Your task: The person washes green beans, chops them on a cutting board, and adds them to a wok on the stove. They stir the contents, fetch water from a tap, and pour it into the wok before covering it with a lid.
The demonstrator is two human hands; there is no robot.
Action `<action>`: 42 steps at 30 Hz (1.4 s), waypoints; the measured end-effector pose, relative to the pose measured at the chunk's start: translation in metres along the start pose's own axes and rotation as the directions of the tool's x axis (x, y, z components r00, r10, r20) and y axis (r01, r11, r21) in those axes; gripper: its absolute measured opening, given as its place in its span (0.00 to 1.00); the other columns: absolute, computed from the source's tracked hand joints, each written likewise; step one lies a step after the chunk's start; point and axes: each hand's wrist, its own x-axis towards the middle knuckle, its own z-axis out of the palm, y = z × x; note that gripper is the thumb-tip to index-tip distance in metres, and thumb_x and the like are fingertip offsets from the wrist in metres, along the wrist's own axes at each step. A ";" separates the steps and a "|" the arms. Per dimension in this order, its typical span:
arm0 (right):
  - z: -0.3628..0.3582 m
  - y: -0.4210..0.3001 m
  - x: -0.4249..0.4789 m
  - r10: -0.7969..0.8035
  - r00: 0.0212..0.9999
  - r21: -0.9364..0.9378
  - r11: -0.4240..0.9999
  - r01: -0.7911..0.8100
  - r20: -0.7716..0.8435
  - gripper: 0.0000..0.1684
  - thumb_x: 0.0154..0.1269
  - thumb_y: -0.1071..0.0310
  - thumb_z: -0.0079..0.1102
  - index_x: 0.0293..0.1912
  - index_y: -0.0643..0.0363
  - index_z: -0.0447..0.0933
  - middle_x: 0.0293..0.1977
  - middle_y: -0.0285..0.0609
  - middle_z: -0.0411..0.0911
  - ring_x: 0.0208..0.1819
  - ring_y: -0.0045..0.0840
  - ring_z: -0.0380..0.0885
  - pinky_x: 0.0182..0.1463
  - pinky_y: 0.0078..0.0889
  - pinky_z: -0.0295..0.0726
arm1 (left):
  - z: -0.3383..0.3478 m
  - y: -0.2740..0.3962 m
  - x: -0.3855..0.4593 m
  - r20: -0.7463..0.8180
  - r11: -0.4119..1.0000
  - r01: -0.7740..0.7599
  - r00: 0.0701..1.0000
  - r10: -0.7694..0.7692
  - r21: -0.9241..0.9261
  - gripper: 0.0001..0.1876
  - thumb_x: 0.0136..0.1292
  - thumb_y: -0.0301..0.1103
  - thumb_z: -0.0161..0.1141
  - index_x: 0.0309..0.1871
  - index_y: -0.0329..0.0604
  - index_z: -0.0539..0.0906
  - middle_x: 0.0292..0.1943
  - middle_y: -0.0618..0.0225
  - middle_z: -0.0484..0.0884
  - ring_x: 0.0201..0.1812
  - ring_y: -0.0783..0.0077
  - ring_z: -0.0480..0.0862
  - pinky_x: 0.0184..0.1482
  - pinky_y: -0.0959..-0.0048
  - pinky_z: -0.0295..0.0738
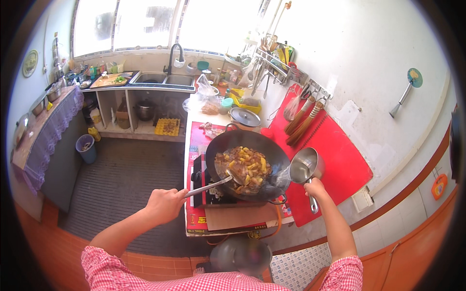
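Observation:
My left hand (167, 204) grips the handle of a metal spatula (209, 187), whose head rests in the food in a dark wok (214, 143). Yellow and brown chunks (249, 165) lie in the wok, which stands over a gas stove (199, 182). My right hand (316, 189) is closed round the handle of a metal saucepan (318, 163), held tilted at the wok's right rim. Clear liquid (283, 178) runs from the saucepan into the wok.
A lidded pot (245, 117) stands behind the wok, beside a yellow basket (255, 108) and plastic bags (205, 94). Brushes (307, 122) hang over a red sheet (338, 174) on the right. A double sink (165, 79) and a cutting board with chopped greens (105, 80) are at the back left.

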 end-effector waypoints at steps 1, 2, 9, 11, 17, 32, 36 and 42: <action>-0.001 -0.013 -0.006 -0.008 1.000 -0.046 0.999 0.008 -0.006 0.10 0.50 0.70 0.52 0.23 0.70 0.73 0.16 0.48 0.75 0.19 0.29 0.78 0.29 0.31 0.76 | 0.000 -0.001 -0.001 0.002 1.000 0.006 1.000 -0.006 -0.002 0.14 0.60 0.36 0.52 0.48 0.43 0.75 0.27 0.63 0.79 0.26 0.61 0.80 0.27 0.65 0.73; -0.002 -0.027 -0.014 -0.017 1.000 -0.092 0.996 0.016 -0.012 0.11 0.49 0.70 0.51 0.23 0.70 0.73 0.17 0.49 0.75 0.20 0.31 0.79 0.31 0.32 0.77 | 0.000 -0.002 -0.003 0.003 1.000 0.013 1.000 -0.013 -0.005 0.15 0.60 0.36 0.52 0.48 0.43 0.75 0.27 0.63 0.79 0.26 0.60 0.80 0.27 0.65 0.73; 0.008 -0.035 -0.009 -0.074 0.977 -0.361 0.933 -0.003 -0.199 0.19 0.49 0.71 0.48 0.40 0.75 0.67 0.26 0.56 0.78 0.29 0.40 0.80 0.39 0.38 0.77 | 0.007 0.001 -0.005 -0.009 1.000 0.002 1.000 -0.002 -0.021 0.15 0.60 0.37 0.51 0.49 0.43 0.75 0.27 0.63 0.79 0.26 0.61 0.80 0.27 0.65 0.73; 0.012 -0.040 -0.012 -0.170 0.954 -0.442 0.896 0.045 -0.246 0.20 0.49 0.72 0.48 0.43 0.75 0.64 0.28 0.57 0.78 0.32 0.43 0.80 0.39 0.41 0.76 | 0.007 0.001 -0.005 -0.002 1.000 0.004 1.000 -0.004 -0.016 0.15 0.60 0.37 0.51 0.49 0.43 0.75 0.26 0.64 0.78 0.26 0.61 0.80 0.27 0.65 0.73; 0.011 -0.045 -0.020 -0.360 0.897 -0.586 0.796 0.152 -0.256 0.18 0.51 0.72 0.50 0.41 0.71 0.61 0.28 0.59 0.77 0.34 0.47 0.78 0.39 0.45 0.76 | 0.008 0.005 -0.002 0.016 0.999 -0.005 1.000 0.006 -0.045 0.16 0.60 0.37 0.51 0.49 0.43 0.75 0.26 0.63 0.78 0.25 0.60 0.80 0.27 0.64 0.73; -0.013 0.006 -0.124 -0.099 0.987 0.565 0.810 0.156 -0.129 0.13 0.58 0.70 0.49 0.41 0.66 0.62 0.20 0.38 0.68 0.18 0.17 0.70 0.18 0.21 0.69 | -0.002 0.022 0.012 -0.339 0.981 -0.012 0.939 -0.056 -0.195 0.08 0.60 0.31 0.51 0.39 0.40 0.78 0.25 0.61 0.76 0.25 0.58 0.77 0.25 0.65 0.71; -0.008 0.033 -0.170 -0.062 0.993 0.690 0.714 0.117 -0.104 0.10 0.60 0.72 0.48 0.40 0.65 0.62 0.20 0.34 0.65 0.15 0.14 0.63 0.17 0.18 0.66 | -0.021 0.018 0.028 -0.447 0.983 -0.060 0.894 -0.024 -0.172 0.07 0.62 0.29 0.50 0.38 0.38 0.77 0.25 0.60 0.76 0.25 0.57 0.77 0.26 0.64 0.71; 0.010 0.050 -0.218 -0.013 0.999 0.741 0.670 0.035 -0.036 0.09 0.60 0.74 0.47 0.41 0.65 0.62 0.20 0.35 0.65 0.15 0.14 0.63 0.17 0.17 0.67 | -0.003 -0.006 0.057 -0.492 0.970 0.043 0.856 -0.158 -0.238 0.11 0.64 0.34 0.47 0.37 0.37 0.77 0.29 0.54 0.79 0.32 0.51 0.78 0.32 0.61 0.72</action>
